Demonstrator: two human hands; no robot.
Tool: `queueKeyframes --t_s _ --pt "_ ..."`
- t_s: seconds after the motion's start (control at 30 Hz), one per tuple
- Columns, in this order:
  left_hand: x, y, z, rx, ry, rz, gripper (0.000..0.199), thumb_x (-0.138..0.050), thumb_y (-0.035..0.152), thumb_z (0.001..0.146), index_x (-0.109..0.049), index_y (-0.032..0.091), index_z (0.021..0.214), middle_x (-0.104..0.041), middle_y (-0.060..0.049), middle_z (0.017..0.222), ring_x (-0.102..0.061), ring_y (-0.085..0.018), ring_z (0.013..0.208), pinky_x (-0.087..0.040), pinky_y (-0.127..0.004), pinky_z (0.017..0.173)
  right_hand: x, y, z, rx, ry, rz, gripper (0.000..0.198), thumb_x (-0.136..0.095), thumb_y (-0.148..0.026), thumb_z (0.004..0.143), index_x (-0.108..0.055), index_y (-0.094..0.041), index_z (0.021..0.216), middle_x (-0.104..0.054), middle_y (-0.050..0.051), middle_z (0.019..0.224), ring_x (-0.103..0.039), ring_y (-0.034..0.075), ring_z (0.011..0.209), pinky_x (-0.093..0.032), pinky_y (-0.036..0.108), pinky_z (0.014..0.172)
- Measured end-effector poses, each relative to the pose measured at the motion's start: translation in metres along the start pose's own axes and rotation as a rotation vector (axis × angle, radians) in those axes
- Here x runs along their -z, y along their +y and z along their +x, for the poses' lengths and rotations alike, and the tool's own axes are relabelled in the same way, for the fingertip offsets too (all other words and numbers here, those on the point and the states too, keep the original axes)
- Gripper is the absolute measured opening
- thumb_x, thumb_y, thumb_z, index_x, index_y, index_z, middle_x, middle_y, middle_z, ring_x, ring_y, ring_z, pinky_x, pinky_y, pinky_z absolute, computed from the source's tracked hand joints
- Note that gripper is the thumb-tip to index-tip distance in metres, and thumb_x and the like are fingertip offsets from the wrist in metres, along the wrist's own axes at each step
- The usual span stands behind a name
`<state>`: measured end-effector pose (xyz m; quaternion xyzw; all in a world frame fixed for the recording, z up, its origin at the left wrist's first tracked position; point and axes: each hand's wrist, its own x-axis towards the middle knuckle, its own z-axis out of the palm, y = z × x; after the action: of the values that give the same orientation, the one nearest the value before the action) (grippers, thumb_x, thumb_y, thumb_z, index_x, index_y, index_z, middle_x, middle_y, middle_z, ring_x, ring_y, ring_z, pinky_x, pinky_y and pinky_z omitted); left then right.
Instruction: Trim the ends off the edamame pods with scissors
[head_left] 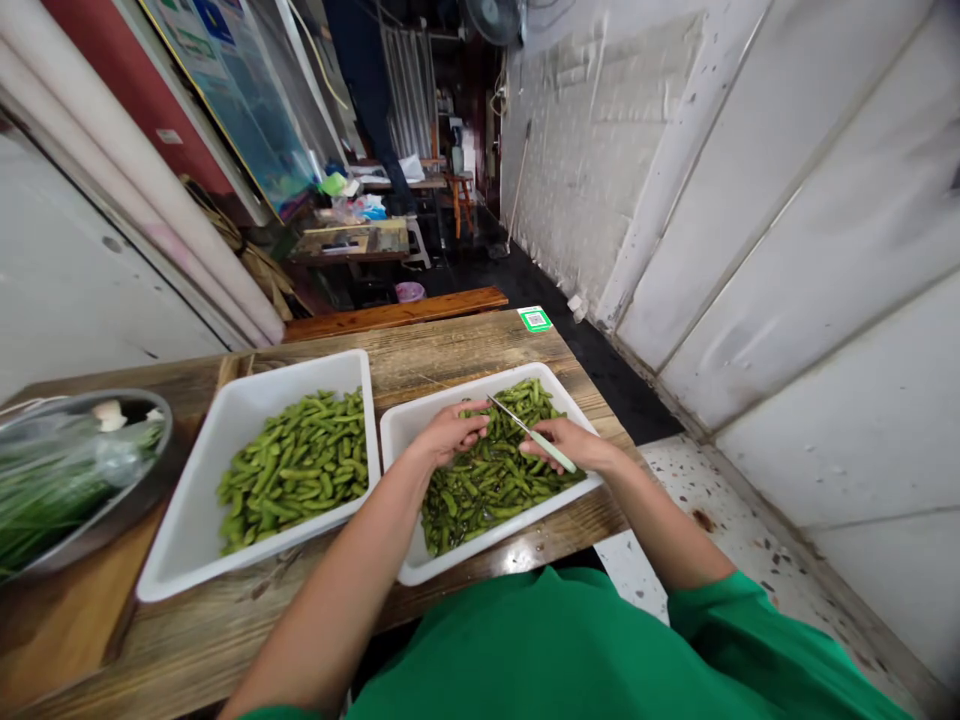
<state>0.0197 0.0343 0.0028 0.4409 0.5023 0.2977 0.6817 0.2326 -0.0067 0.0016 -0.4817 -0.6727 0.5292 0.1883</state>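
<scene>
From the head camera, the left hand [454, 432] and right hand [562, 440] are over the right-hand tray [403, 430], just above its wet green pods [480, 505]. The right hand grips the pale handle of one cutting tool [551, 450], its tip pointing toward the left hand. The left hand's fingers are curled near that tip; whether they pinch a pod cannot be told.

Two white trays stand on the worktop [442, 352]; the left-hand tray [196, 500] holds more pods [300, 470], too many to count. Left of it, one metal bowl [135, 500] with bagged greens [67, 490] is beside a wooden board [97, 610]. One green card [535, 319] lies at the far corner. The left forearm hides part of the right-hand tray's left side. Beyond are a wooden bench [397, 315] and a cluttered low table [352, 240].
</scene>
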Motion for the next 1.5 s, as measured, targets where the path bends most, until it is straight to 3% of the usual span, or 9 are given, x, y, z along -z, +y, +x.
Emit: queueKeyframes --t_s 0.33,0.53,0.77,0.9,1.27,1.5 --pt "0.002 0.0 0.002 -0.03 0.123 -0.091 0.028 -0.068 0.023 0.061 -0.056 0.011 0.084 -0.045 0.004 0.05 -0.031 0.0 0.034 -0.012 -0.013 0.033 0.001 -0.005 -0.002 -0.011 -0.042 0.06 0.037 -0.055 -0.05 0.071 -0.041 -0.016 0.065 -0.042 -0.005 0.052 -0.043 0.006 0.04 -0.037 0.016 0.035" --pt "0.001 0.0 0.003 -0.085 0.083 -0.159 0.028 -0.071 0.026 0.057 -0.053 0.012 0.072 -0.038 0.007 0.048 -0.031 0.0 0.034 -0.011 -0.013 0.034 0.002 -0.004 -0.004 -0.029 -0.074 0.102 0.037 -0.055 -0.051 0.072 -0.046 -0.015 0.072 -0.049 -0.003 0.057 -0.045 0.005 0.041 -0.038 0.016 0.036" --pt "0.004 -0.001 0.006 -0.15 0.135 -0.172 0.027 -0.067 0.031 0.061 -0.049 0.012 0.066 -0.048 0.002 0.054 -0.034 0.0 0.035 -0.012 -0.014 0.033 0.002 -0.015 -0.007 -0.047 -0.064 0.176 0.039 -0.054 -0.053 0.071 -0.046 -0.015 0.071 -0.049 -0.004 0.057 -0.045 0.005 0.041 -0.039 0.017 0.037" --pt "0.003 0.0 0.006 -0.147 0.181 -0.137 0.025 -0.065 0.03 0.063 -0.047 0.012 0.062 -0.045 0.003 0.047 -0.032 -0.001 0.033 -0.012 -0.014 0.033 0.003 -0.017 -0.007 -0.064 -0.049 0.172 0.04 -0.051 -0.054 0.073 -0.046 -0.014 0.068 -0.048 -0.005 0.052 -0.044 0.005 0.039 -0.038 0.017 0.037" --pt "-0.007 0.002 -0.001 -0.114 0.106 0.014 0.027 -0.066 0.032 0.061 -0.048 0.012 0.057 -0.043 0.004 0.042 -0.03 -0.001 0.033 -0.015 -0.015 0.034 0.001 -0.017 -0.005 -0.056 -0.084 0.055 0.04 -0.056 -0.053 0.07 -0.042 -0.016 0.065 -0.043 -0.006 0.047 -0.04 0.004 0.034 -0.031 0.015 0.03" --pt "-0.004 -0.004 0.006 -0.065 0.208 0.072 0.016 -0.065 0.02 0.062 -0.052 0.011 0.062 -0.045 0.003 0.044 -0.032 -0.002 0.034 -0.016 -0.015 0.034 0.0 -0.001 0.001 -0.067 -0.04 -0.053 0.042 -0.056 -0.056 0.067 -0.049 -0.014 0.069 -0.045 -0.004 0.05 -0.039 0.006 0.033 -0.03 0.018 0.03"
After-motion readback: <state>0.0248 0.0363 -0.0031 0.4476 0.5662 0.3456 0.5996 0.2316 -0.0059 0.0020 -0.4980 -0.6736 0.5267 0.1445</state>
